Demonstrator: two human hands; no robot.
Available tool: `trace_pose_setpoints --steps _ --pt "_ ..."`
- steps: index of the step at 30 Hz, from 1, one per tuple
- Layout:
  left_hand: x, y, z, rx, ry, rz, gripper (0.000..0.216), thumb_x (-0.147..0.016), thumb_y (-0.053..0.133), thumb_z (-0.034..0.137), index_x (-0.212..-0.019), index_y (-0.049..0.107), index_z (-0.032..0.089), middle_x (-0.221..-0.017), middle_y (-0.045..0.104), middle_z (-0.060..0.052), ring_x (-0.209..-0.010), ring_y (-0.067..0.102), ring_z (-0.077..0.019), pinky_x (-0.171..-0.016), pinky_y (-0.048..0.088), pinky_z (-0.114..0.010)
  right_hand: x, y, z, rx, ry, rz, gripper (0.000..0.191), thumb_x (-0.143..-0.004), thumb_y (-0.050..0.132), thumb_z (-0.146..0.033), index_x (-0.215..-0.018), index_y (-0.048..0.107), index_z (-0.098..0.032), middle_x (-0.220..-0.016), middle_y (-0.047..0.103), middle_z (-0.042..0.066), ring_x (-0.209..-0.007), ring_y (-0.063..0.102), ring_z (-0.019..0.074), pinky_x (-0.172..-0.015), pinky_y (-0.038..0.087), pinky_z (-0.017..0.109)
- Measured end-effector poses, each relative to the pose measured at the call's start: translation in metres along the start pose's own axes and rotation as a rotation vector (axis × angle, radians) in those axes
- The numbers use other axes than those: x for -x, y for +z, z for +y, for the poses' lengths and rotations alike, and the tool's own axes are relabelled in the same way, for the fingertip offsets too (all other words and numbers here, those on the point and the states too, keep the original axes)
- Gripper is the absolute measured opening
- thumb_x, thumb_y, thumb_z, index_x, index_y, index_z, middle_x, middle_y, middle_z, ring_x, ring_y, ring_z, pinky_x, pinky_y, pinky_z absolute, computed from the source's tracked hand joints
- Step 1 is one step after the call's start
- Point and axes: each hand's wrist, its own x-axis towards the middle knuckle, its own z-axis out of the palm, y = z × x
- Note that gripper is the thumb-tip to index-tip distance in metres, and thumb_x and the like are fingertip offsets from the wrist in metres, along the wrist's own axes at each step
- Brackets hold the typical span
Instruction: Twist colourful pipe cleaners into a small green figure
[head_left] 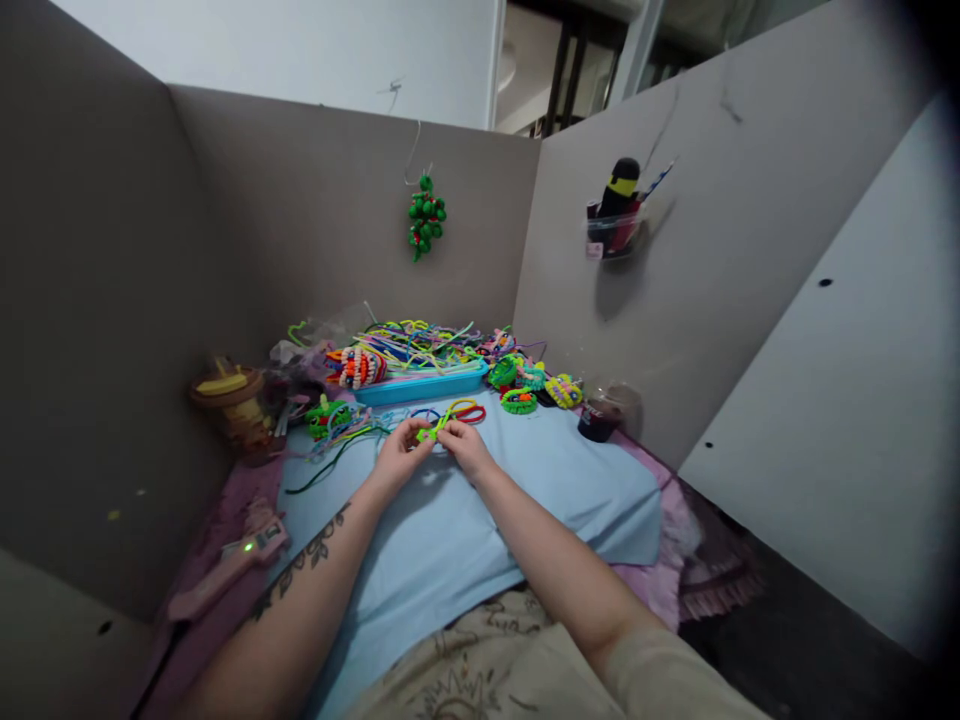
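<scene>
My left hand point(401, 455) and my right hand point(466, 450) meet over the blue cloth point(480, 520), fingers closed in a pinch. Between them they hold a small lime-green pipe-cleaner piece point(426, 435), partly hidden by the fingertips. Just beyond the fingers lie looped red and yellow strands point(471, 408); whether they join the green piece I cannot tell. Dark green and pale strands point(337, 462) are spread left of my left hand. A green knotted figure point(327, 416) sits there too. Past my right hand is a round green and orange piece point(518, 401).
A blue tray point(424, 385) with heaped coloured strands stands at the back. A pink glue gun point(240, 560), its light lit, lies at left, near a lidded cup point(234, 400). A dark cup point(598, 421) stands at right. Grey panels point(360, 210) enclose the table.
</scene>
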Motion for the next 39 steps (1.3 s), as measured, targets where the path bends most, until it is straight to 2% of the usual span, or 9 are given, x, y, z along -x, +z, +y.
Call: trace_pose_setpoints --steps 5,9,11,13,16,20,26,33,39 --pt "-0.001 -0.001 0.001 -0.066 0.014 0.004 0.029 -0.067 0.065 0.032 -0.09 0.054 0.016 -0.076 0.057 -0.001 -0.064 0.05 -0.0096 -0.058 0.039 -0.021 0.001 0.002 -0.001 0.076 -0.061 0.032 0.024 -0.069 0.057 -0.036 -0.058 0.047 -0.017 -0.051 0.04 -0.006 -0.05 0.035 0.0082 -0.051 0.029 0.021" --pt "-0.005 -0.006 -0.003 -0.087 -0.007 0.043 0.032 -0.068 0.063 0.035 -0.092 0.054 0.016 -0.072 0.055 0.001 -0.059 0.047 -0.0087 -0.055 0.037 -0.02 0.004 0.003 -0.005 0.146 -0.131 0.168 0.021 -0.069 0.058 -0.036 -0.064 0.05 -0.017 -0.057 0.045 -0.005 -0.054 0.041 0.0097 -0.053 0.034 0.021" --pt "-0.007 -0.009 -0.005 -0.094 -0.015 0.078 0.031 -0.07 0.061 0.036 -0.091 0.053 0.016 -0.071 0.053 0.002 -0.059 0.047 -0.0089 -0.055 0.036 -0.02 0.005 0.001 -0.006 0.166 -0.17 0.295 0.019 -0.07 0.059 -0.035 -0.076 0.052 -0.018 -0.06 0.045 -0.005 -0.055 0.043 0.0104 -0.054 0.036 0.022" --pt "-0.007 -0.01 -0.006 -0.102 -0.013 0.094 0.029 -0.071 0.06 0.036 -0.091 0.053 0.016 -0.07 0.052 0.002 -0.06 0.046 -0.0091 -0.055 0.036 -0.02 0.006 -0.002 -0.005 0.218 -0.224 0.388 0.026 -0.072 0.057 -0.032 -0.094 0.052 -0.019 -0.061 0.044 -0.005 -0.057 0.044 0.0113 -0.057 0.038 0.022" --pt "-0.006 -0.009 -0.005 -0.116 0.002 0.087 0.028 -0.072 0.058 0.035 -0.092 0.053 0.016 -0.072 0.053 0.001 -0.061 0.046 -0.0094 -0.056 0.036 -0.021 0.004 -0.007 -0.002 0.339 -0.269 0.4 0.034 -0.076 0.051 -0.028 -0.109 0.052 -0.02 -0.065 0.047 -0.002 -0.06 0.046 0.0131 -0.063 0.04 0.025" --pt "-0.003 -0.007 -0.003 -0.147 0.019 0.046 0.026 -0.074 0.056 0.032 -0.095 0.053 0.017 -0.071 0.051 0.002 -0.059 0.045 -0.0093 -0.054 0.035 -0.021 0.002 -0.011 0.003 0.469 -0.256 0.385 0.026 -0.075 0.05 -0.026 -0.099 0.059 -0.019 -0.077 0.054 0.003 -0.067 0.048 0.0152 -0.069 0.04 0.028" --pt "0.0 -0.006 0.0 -0.226 0.052 -0.008 0.022 -0.075 0.054 0.03 -0.093 0.054 0.017 -0.066 0.048 0.003 -0.056 0.041 -0.0093 -0.053 0.032 -0.021 0.001 -0.014 0.007 0.48 -0.177 0.477 0.037 -0.075 0.049 -0.027 -0.111 0.052 -0.02 -0.057 0.048 -0.004 -0.056 0.047 0.0144 -0.06 0.039 0.025" --pt "0.002 -0.004 0.003 -0.197 0.058 -0.072 0.023 -0.073 0.056 0.029 -0.093 0.054 0.016 -0.072 0.05 0.001 -0.061 0.045 -0.0105 -0.058 0.035 -0.022 0.0 -0.016 0.007 0.57 -0.167 0.391 0.016 -0.075 0.049 -0.027 -0.082 0.063 -0.021 -0.075 0.062 0.002 -0.067 0.054 0.0155 -0.067 0.041 0.027" --pt "0.001 -0.005 0.004 -0.118 0.053 -0.083 0.025 -0.072 0.058 0.031 -0.092 0.053 0.017 -0.071 0.05 0.001 -0.061 0.044 -0.0103 -0.057 0.034 -0.022 0.0 -0.018 0.006 0.646 -0.116 0.375 0.016 -0.073 0.051 -0.025 -0.08 0.064 -0.02 -0.074 0.059 0.003 -0.067 0.051 0.0155 -0.067 0.041 0.027"
